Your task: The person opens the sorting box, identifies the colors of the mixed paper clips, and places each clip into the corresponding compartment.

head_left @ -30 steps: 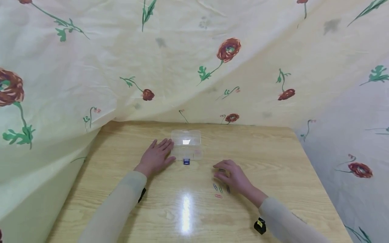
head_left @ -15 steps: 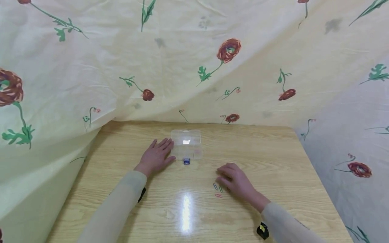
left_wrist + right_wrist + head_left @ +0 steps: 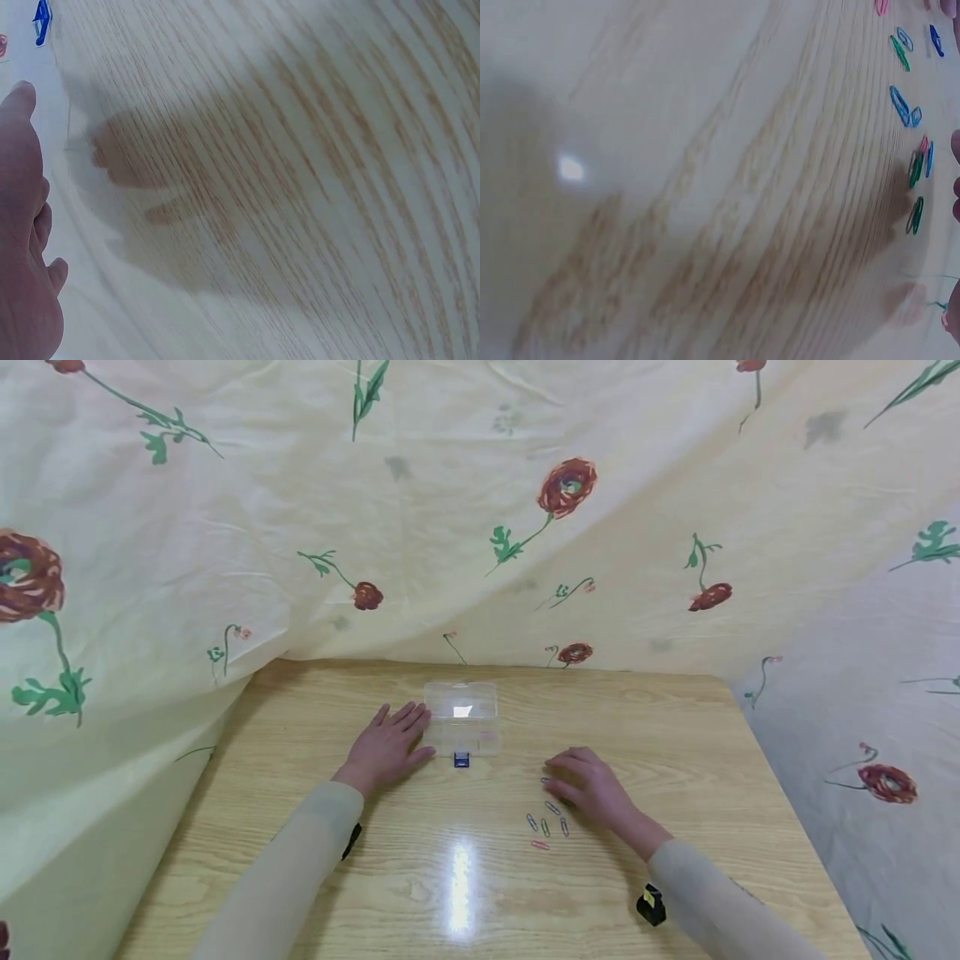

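My left hand lies flat with fingers spread, its fingertips at the left side of a clear plastic box. The box's lid is raised behind it, and a blue latch sits at the front. The thumb side of that hand fills the left edge of the left wrist view. To the right, my right hand hovers low with bent fingers parted from the thumb. A blue paper clip shows by its thumb tip. Several coloured paper clips lie just below; the right wrist view shows more, including a green one.
A wood-grain table carries everything. Flowered cloth hangs behind it and along both sides. Black straps with small devices are on the wrists. A bright light reflection lies on the tabletop.
My right hand first drew down toward the paper clips, then shifted back up and slightly right. A blue clip just below it now shows. The left hand and box stay put.
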{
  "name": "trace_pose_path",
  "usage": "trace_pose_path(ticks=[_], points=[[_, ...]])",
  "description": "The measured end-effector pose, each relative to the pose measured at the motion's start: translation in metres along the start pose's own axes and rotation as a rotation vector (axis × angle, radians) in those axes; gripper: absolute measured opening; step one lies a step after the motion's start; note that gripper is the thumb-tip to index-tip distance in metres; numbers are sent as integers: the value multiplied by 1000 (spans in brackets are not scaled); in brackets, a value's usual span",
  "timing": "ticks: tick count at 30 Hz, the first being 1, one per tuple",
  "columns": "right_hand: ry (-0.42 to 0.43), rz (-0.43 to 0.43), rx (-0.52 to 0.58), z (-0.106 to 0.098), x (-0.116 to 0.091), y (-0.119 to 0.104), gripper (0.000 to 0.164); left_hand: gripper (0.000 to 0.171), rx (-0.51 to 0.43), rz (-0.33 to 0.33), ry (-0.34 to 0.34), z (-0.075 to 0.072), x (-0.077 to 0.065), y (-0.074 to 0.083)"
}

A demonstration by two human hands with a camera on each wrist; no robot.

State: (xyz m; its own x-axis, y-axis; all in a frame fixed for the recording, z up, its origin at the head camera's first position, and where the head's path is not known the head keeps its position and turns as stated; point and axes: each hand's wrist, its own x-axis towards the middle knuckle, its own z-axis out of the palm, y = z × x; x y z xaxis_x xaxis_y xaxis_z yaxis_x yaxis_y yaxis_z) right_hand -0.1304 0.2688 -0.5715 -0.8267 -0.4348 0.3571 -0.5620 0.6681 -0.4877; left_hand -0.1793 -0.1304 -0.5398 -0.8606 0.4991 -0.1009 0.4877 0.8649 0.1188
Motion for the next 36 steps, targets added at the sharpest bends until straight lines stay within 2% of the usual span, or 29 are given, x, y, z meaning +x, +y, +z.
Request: trace_pose_path(ticks=[13,20,29,36], points=[[-61,16,-29,4,-1,5,21,77,20,5,-3,2,2,-1],[-40,-14,-27,6,-1,6,19,77,22,-1,-12,4,3,-1],[-53,-12,-22,5,4,8,15,77,36,-13,-15,4,5,0],[-87,35,-42,6,7,7,12,77,1,-13,-6,1,6,4]])
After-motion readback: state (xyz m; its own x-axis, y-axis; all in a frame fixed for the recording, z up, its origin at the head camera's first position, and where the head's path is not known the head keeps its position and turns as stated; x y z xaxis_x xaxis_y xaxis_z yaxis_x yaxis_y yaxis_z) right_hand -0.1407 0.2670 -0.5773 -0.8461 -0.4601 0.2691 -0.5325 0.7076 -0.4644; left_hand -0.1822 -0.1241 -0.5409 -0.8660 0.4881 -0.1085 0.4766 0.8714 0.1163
